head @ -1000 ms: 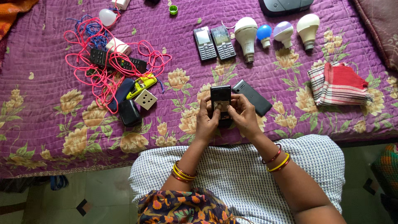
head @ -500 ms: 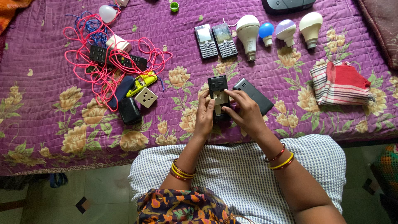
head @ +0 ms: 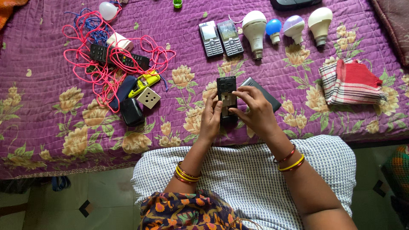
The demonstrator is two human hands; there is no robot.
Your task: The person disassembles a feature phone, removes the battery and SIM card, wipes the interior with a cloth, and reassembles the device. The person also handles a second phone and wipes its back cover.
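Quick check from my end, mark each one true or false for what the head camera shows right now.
1. Both hands are on the small black phone with its back open. True: the left hand grips it from the side and the right hand works at its back.
2. Two grey keypad phones lie side by side next to the bulbs. True.
3. Six light bulbs stand in the row. False: four light bulbs lie there, one of them blue.
4. The red and striped folded cloth is under the tangled pink cable. False: the cloth lies apart, on the other side of the purple floral quilt.
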